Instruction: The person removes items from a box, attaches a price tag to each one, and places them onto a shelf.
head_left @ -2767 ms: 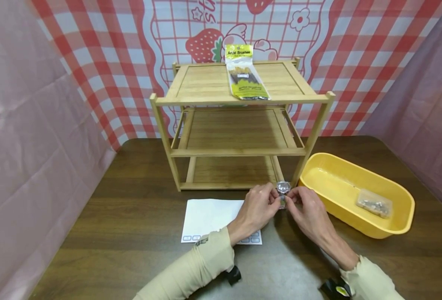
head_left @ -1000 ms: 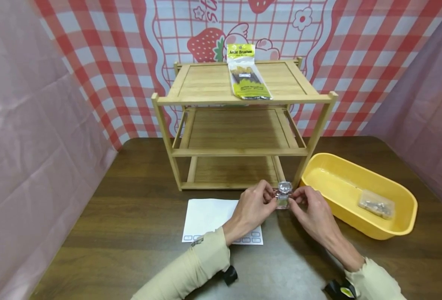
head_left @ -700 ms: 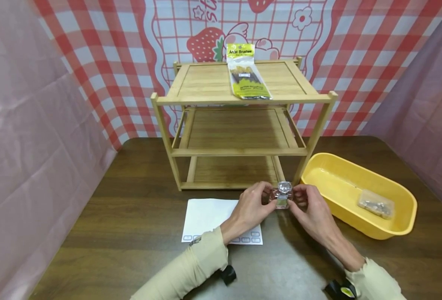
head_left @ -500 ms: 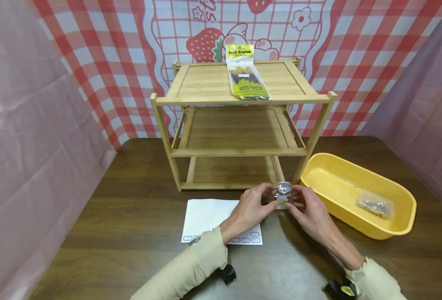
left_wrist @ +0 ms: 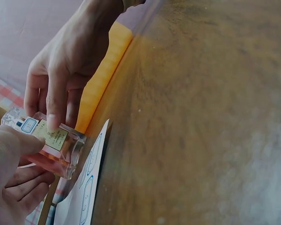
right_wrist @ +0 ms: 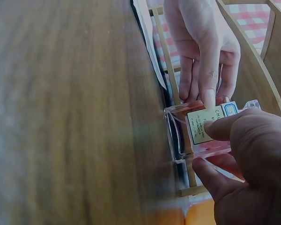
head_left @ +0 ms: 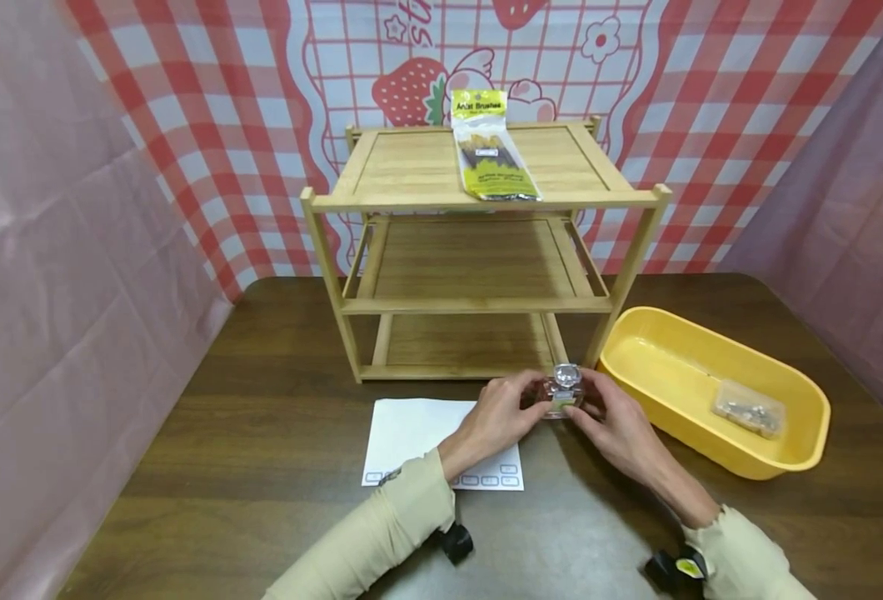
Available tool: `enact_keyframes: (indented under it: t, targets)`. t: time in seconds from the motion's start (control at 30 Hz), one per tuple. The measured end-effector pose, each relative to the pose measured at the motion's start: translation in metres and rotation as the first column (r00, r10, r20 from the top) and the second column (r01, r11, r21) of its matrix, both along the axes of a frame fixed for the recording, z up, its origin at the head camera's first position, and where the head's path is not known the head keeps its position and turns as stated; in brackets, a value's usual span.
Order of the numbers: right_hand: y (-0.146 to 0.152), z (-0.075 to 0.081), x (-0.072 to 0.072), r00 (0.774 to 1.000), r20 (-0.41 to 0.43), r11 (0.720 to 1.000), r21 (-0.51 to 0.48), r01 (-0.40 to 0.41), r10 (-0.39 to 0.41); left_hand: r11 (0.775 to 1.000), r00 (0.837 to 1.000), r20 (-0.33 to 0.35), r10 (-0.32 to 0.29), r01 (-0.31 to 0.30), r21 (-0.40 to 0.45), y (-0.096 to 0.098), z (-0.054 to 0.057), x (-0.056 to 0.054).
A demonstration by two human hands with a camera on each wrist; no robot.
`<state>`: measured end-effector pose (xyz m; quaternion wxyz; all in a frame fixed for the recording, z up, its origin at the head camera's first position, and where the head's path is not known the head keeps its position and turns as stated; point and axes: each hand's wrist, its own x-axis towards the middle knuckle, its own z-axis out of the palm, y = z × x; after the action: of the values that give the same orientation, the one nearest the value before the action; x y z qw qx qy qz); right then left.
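Observation:
Both hands hold a small clear perfume bottle with pink liquid (head_left: 564,402) between them, in front of the shelf's right front leg. It has a faceted clear stopper (head_left: 567,375) and a pale printed label (right_wrist: 199,125). A small blue-bordered sticker (right_wrist: 230,109) sits by the label's stopper-side edge, also visible in the left wrist view. My left hand (head_left: 503,415) grips one side, its thumb on the label's front. On the other side my right hand (head_left: 621,427) does the same, its thumb pressing the label near the sticker and its fingers behind the glass.
A white sheet (head_left: 411,433) with blue-bordered stickers along its near edge lies under my left forearm. Behind stands a three-tier wooden shelf (head_left: 479,305), a packet of artist brushes (head_left: 490,158) on top. At right, a yellow tub (head_left: 655,367) holds a clear box (head_left: 749,408) of small metallic pieces.
Earlier, my fingertips met close together over the bottle's front. The hands have since spread to its two sides, uncovering more of it, and the right fingers have closed in around its side.

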<state>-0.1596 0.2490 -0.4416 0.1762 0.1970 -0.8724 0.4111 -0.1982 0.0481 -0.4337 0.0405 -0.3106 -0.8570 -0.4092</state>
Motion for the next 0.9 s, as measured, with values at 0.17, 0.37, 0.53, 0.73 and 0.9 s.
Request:
enact_keyframes:
  t: [0.17,0.37,0.53,0.73,0.9]
  targets:
    - [0.0004,0.0002,-0.0016,1.000,0.010,1.000,-0.003,-0.006,0.006,1.000,1.000,-0.002,0.001,-0.001,0.007,-0.0006,-0.0004,-0.0001]
    - [0.0019,0.0014,-0.0017,1.000,0.021,1.000,-0.020,-0.017,0.017,1.000,1.000,0.005,-0.007,0.007,0.014,-0.0014,-0.0004,-0.0001]
    - [0.0031,0.0011,-0.0012,1.000,0.008,1.000,-0.013,-0.022,0.022,1.000,1.000,0.011,-0.025,0.025,0.012,-0.0029,0.0001,-0.0004]
    - [0.0055,0.0031,0.0003,0.999,-0.030,0.999,-0.004,-0.034,0.034,0.998,0.997,0.029,-0.065,0.065,0.012,-0.0052,0.0030,-0.0015]
    - [0.0062,0.0065,0.0024,0.998,-0.042,0.998,-0.033,-0.055,0.053,0.996,0.996,0.025,-0.083,0.082,0.020,-0.0073,0.0069,-0.0009]
